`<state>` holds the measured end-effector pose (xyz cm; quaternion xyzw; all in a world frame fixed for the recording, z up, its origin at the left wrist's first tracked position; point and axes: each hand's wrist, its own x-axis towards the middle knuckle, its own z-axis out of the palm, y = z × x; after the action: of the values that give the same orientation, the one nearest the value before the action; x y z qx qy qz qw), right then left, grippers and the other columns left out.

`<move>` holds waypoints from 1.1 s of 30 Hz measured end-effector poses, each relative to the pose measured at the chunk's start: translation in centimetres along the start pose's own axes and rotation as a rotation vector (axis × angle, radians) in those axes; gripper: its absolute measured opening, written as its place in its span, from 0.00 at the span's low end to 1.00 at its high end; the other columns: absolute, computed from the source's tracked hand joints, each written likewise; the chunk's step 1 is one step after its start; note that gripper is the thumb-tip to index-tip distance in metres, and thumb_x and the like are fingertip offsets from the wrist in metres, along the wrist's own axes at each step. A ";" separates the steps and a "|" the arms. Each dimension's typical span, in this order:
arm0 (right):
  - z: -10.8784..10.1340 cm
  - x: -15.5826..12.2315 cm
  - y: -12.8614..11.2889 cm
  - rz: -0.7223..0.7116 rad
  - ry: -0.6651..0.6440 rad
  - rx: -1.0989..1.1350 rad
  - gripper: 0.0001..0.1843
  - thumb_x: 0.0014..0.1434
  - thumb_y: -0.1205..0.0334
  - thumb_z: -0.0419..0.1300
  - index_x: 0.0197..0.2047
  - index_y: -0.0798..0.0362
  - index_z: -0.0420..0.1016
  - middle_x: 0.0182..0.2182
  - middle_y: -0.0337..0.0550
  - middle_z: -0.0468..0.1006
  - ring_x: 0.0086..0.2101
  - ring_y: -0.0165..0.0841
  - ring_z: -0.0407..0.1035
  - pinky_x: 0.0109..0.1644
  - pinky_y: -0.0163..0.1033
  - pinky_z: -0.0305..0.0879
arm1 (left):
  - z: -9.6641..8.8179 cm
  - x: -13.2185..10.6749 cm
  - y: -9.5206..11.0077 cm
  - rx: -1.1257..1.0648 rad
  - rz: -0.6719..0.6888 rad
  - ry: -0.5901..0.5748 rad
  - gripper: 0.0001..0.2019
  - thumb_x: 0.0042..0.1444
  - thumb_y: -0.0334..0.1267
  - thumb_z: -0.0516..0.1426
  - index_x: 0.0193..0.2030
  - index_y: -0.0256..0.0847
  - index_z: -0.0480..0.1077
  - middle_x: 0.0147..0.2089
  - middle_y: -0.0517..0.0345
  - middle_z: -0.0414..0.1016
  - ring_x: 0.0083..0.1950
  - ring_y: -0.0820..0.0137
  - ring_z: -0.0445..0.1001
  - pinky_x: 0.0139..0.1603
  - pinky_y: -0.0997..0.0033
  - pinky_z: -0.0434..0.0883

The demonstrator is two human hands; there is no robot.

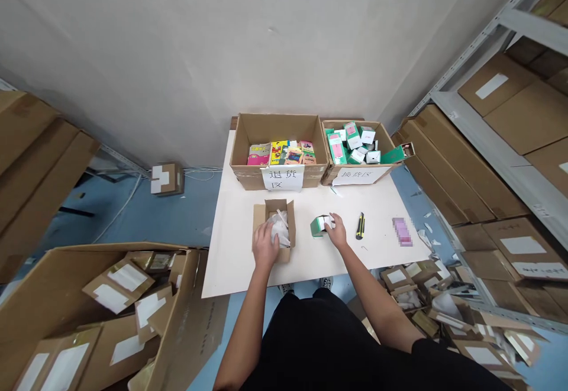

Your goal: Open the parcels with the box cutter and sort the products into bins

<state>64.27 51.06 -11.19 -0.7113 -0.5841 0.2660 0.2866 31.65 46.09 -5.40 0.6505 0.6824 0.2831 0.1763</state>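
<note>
On the white table (231,249) in front of me stands a small open cardboard box (259,216) with its flaps folded out. Crumpled white packing material (280,232) fills its inside. My left hand (265,245) grips the left side of this box, its fingers reaching over the edge to the packing. To the right, my right hand (337,232) holds a small green and white carton (318,226) by its right end. The carton appears to rest on the table. A yellow and black utility knife (360,226) lies just right of that hand.
At the back, one labelled cardboard bin (246,177) holds colourful packs; another (329,176) holds green and white cartons. A blurred pink item (402,232) lies at the table's right. A large box of parcels (184,296) stands at left, shelving (470,107) and discarded boxes (444,302) at right.
</note>
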 end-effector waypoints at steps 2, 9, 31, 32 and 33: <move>-0.5 -0.1 0.1 0.049 -0.007 -0.010 0.32 0.63 0.54 0.58 0.68 0.52 0.69 0.61 0.55 0.75 0.43 0.41 0.79 0.55 0.49 0.75 | 1.6 1.0 3.0 -0.085 0.054 -0.044 0.24 0.66 0.36 0.55 0.69 0.46 0.70 0.67 0.46 0.72 0.71 0.53 0.67 0.73 0.51 0.65; -0.5 0.8 -1.0 0.040 -0.091 -0.120 0.38 0.54 0.61 0.68 0.69 0.47 0.69 0.57 0.49 0.78 0.43 0.40 0.79 0.51 0.45 0.75 | 9.2 5.4 11.6 -0.064 0.152 -0.529 0.34 0.58 0.32 0.61 0.72 0.46 0.65 0.73 0.44 0.65 0.68 0.53 0.71 0.65 0.57 0.71; -1.2 1.7 -2.6 0.055 -0.278 -0.141 0.24 0.56 0.64 0.69 0.57 0.49 0.80 0.60 0.52 0.77 0.65 0.47 0.65 0.64 0.47 0.67 | 14.1 6.2 8.3 -0.290 0.011 -0.650 0.48 0.46 0.37 0.72 0.74 0.38 0.61 0.78 0.37 0.58 0.81 0.50 0.53 0.78 0.50 0.58; -1.2 2.0 -3.1 0.087 -0.298 -0.172 0.25 0.53 0.63 0.72 0.55 0.50 0.81 0.63 0.54 0.74 0.68 0.51 0.61 0.64 0.49 0.66 | 14.1 6.3 8.3 -0.281 0.024 -0.645 0.48 0.45 0.36 0.72 0.73 0.39 0.62 0.77 0.38 0.60 0.80 0.51 0.55 0.77 0.51 0.59; -1.3 2.3 -3.5 0.119 -0.310 -0.195 0.26 0.50 0.63 0.75 0.53 0.51 0.82 0.67 0.56 0.70 0.70 0.55 0.56 0.65 0.51 0.66 | 14.1 6.3 8.3 -0.269 0.032 -0.635 0.46 0.44 0.35 0.72 0.72 0.40 0.64 0.75 0.39 0.63 0.78 0.51 0.59 0.76 0.52 0.61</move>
<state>63.21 53.72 -7.83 -0.7193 -0.6013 0.3311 0.1067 46.14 54.44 -10.46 0.6876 0.5397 0.1568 0.4597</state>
